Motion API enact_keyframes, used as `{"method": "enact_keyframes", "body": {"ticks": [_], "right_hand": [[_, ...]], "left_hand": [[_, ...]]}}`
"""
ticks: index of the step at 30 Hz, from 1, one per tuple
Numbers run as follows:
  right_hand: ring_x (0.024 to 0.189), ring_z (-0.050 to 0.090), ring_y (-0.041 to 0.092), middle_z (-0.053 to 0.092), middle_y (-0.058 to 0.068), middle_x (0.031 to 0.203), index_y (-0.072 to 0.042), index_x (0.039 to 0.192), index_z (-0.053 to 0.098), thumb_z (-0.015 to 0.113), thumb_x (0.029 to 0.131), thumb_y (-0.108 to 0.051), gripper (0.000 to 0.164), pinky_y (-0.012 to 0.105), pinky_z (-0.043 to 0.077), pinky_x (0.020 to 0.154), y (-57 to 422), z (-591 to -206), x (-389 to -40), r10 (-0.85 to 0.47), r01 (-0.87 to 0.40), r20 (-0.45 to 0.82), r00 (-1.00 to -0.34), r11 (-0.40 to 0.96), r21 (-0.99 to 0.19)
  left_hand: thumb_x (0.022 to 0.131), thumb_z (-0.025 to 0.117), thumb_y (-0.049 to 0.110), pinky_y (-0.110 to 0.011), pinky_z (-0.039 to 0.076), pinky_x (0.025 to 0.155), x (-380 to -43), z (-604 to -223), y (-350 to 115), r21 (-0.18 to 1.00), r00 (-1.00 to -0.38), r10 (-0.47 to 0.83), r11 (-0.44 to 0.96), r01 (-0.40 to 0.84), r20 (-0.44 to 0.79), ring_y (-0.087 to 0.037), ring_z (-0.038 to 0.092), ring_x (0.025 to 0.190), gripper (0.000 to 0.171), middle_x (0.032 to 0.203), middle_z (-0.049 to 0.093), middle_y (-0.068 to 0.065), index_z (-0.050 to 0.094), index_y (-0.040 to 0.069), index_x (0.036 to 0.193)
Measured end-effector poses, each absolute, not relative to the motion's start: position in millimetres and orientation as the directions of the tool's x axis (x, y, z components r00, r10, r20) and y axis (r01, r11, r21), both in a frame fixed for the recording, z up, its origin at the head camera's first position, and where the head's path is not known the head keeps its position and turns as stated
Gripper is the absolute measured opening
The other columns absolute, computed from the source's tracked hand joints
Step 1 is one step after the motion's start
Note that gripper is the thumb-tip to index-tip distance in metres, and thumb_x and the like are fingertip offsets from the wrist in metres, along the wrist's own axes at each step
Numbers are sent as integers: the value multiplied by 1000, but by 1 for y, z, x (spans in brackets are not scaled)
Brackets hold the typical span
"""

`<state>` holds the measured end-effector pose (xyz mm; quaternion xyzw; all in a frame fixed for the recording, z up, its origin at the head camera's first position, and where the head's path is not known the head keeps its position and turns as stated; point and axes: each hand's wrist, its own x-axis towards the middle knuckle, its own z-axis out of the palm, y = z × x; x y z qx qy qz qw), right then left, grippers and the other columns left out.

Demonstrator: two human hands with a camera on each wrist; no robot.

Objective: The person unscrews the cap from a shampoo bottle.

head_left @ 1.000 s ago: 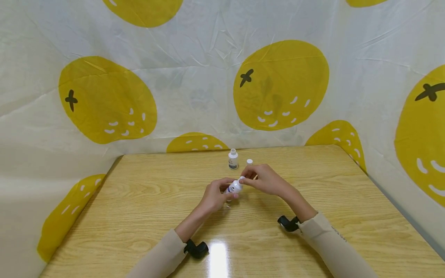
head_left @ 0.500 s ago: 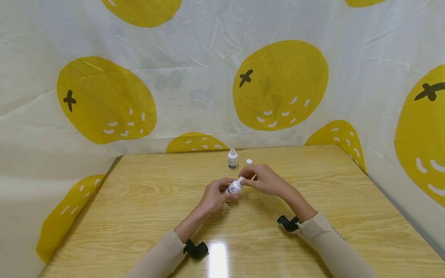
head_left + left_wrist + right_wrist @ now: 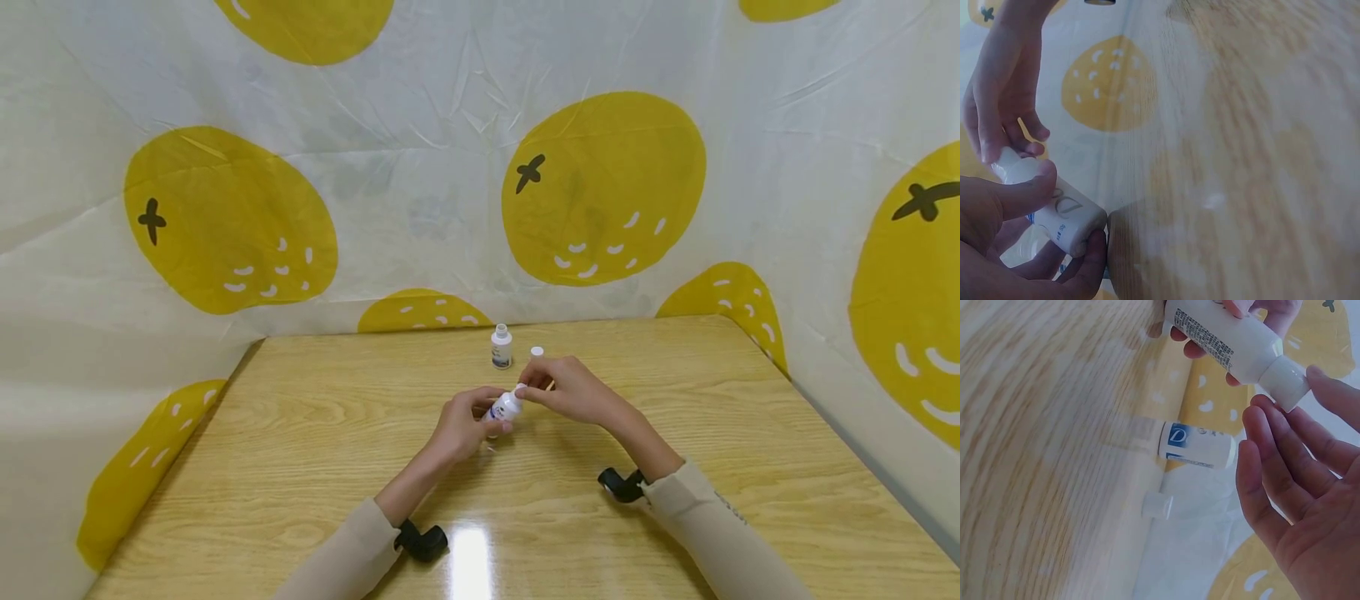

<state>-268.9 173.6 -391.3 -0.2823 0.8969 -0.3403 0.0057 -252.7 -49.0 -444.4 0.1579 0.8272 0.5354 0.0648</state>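
Observation:
My left hand [image 3: 459, 423] grips a small white bottle [image 3: 1063, 215] around its body, thumb on one side and fingers curled behind it. The bottle leans to the upper right in the head view, its lower end close over the wooden table [image 3: 345, 467]. At its top, the thumb and fingers of my right hand [image 3: 573, 388] pinch the white cap [image 3: 1285, 382], which sits on the bottle's neck. Printed text covers the side of the bottle facing the right wrist camera.
Behind the hands, a second white bottle [image 3: 502, 350] stands upright with its threaded neck uncovered. To its right lies a loose white cap [image 3: 537, 352], partly behind my right hand in the head view. A fruit-patterned curtain [image 3: 420, 192] borders the table's back and sides.
Both hands keep nearly the same place around the bottle. The right thumb and fingers have shifted slightly at the cap, and the head view has tilted up a little.

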Motion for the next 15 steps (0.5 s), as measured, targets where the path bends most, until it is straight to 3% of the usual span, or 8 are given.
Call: {"method": "enact_keyframes", "body": {"ticks": [15], "right_hand": [[85, 67, 8, 76, -2, 94, -11, 108, 74, 73, 97, -20, 15, 24, 56, 78, 175, -391, -268, -553, -547, 200, -809, 582, -602]], "left_hand": [[89, 82, 9, -38, 61, 84, -252, -445, -48, 909, -944, 326, 374, 183, 55, -33, 69, 116, 45, 126, 73, -15, 70, 13, 132]]}}
